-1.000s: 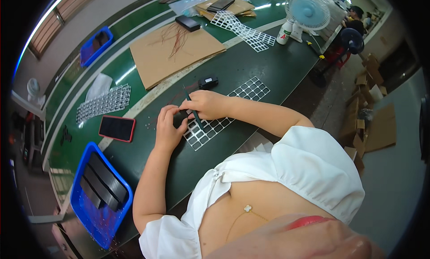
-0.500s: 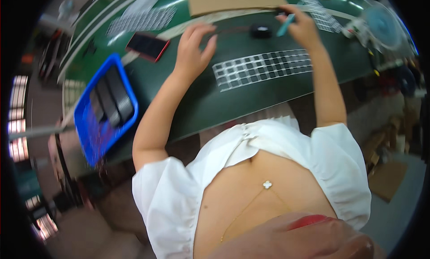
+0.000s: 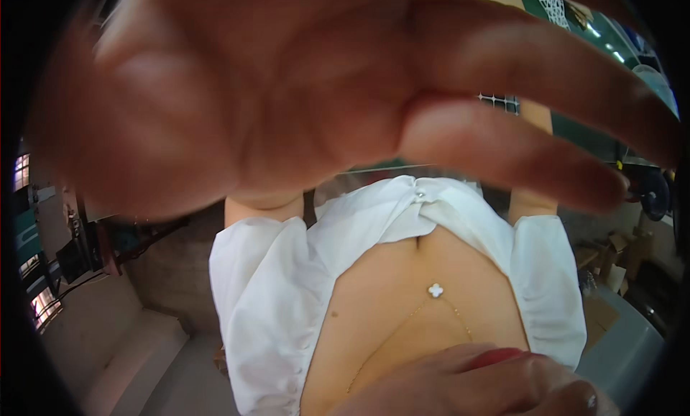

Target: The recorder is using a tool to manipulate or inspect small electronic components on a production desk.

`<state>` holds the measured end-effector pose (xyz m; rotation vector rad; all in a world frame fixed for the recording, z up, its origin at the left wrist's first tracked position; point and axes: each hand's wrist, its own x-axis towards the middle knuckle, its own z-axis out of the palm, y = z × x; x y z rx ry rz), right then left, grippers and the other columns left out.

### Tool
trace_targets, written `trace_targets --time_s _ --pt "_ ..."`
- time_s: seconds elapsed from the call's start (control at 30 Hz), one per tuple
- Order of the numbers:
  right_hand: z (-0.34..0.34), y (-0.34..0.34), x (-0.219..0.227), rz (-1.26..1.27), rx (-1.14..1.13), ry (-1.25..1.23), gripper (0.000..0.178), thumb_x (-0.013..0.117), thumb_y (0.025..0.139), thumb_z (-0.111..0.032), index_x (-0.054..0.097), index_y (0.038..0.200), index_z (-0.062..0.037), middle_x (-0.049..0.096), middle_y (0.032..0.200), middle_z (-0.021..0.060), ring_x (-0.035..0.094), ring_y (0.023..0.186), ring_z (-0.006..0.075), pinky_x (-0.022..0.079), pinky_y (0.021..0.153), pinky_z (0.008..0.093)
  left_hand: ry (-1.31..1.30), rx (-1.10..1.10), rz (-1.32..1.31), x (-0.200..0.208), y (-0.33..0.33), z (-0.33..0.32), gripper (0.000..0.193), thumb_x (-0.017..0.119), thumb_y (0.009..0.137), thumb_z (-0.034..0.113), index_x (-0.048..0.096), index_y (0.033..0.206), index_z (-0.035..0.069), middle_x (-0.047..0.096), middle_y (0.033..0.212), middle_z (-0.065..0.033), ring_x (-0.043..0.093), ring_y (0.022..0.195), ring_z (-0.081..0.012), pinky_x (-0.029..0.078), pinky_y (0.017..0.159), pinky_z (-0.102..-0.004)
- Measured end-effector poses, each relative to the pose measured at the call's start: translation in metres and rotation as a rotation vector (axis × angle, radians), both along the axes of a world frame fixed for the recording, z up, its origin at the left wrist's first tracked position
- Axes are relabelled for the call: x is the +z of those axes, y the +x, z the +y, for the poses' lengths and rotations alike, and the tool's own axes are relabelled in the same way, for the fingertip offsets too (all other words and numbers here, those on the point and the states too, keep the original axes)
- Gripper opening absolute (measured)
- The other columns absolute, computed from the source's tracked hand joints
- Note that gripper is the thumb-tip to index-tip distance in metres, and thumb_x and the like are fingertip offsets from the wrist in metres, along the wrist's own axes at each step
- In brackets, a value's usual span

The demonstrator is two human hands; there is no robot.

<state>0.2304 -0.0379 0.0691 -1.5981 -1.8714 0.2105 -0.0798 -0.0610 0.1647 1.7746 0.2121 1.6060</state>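
Very close in front of the head camera, my left hand (image 3: 309, 92) fills most of the upper picture, blurred, with its palm turned this way. Its fingers stretch to the right and stand apart, and nothing is seen in the hand. Behind the fingers, part of my right forearm (image 3: 535, 117) reaches up over the green table. My right hand is hidden, so what it holds does not show. Between my left hand's fingers a piece of a white grid (image 3: 499, 103) shows on the table.
A second white grid piece (image 3: 552, 10) lies at the far right of the green table (image 3: 607, 38). Beside it, part of a pale round fan (image 3: 652, 78) shows. Cardboard pieces (image 3: 618, 261) are at the lower right.
My left hand has come up from the table to just before the camera. It now hides the phone, the blue basket, the black round object and my right hand with its teal tool.
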Motion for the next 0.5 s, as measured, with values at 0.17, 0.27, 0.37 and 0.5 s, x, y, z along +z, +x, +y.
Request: trace_targets --time_s 0.17,0.27,0.37,0.5 --pt "0.009 0.033 -0.019 -0.001 -0.062 0.015 0.038 0.060 0.066 -0.012 0.048 0.102 -0.0084 0.054 0.094 0.0079 0.052 0.080 0.0221 0.039 0.070 0.0271 0.120 -0.040 -0.165 -0.011 -0.012 0.018 0.023 0.046 0.074 0.011 0.048 0.094 0.002 0.049 0.089 -0.0061 0.047 0.079 -0.0159 0.037 0.068 -0.0234" --pt "0.009 0.015 -0.005 0.072 -0.084 -0.102 0.041 0.061 0.065 -0.010 0.047 0.103 -0.0085 0.054 0.094 0.0084 0.052 0.082 0.0231 0.039 0.072 0.0275 0.210 0.035 -0.218 -0.006 -0.040 0.037 0.024 0.044 0.075 0.012 0.047 0.096 0.002 0.048 0.092 -0.0066 0.046 0.081 -0.0157 0.036 0.070 -0.0241" --pt "0.004 0.010 0.009 -0.016 -0.100 -0.226 0.042 0.061 0.063 -0.007 0.046 0.103 -0.0083 0.054 0.094 0.0089 0.052 0.081 0.0237 0.039 0.072 0.0278 0.278 0.046 -0.267 0.005 -0.034 0.022 0.025 0.043 0.076 0.013 0.046 0.098 0.002 0.047 0.094 -0.0070 0.045 0.083 -0.0155 0.036 0.072 -0.0248" --pt "0.002 0.011 0.012 -0.068 -0.114 -0.254 0.043 0.060 0.063 -0.005 0.045 0.103 -0.0082 0.054 0.093 0.0090 0.052 0.081 0.0239 0.039 0.072 0.0282 0.363 0.063 -0.315 0.017 -0.038 0.019 0.027 0.041 0.077 0.015 0.044 0.101 0.002 0.046 0.097 -0.0077 0.044 0.086 -0.0152 0.035 0.074 -0.0258"
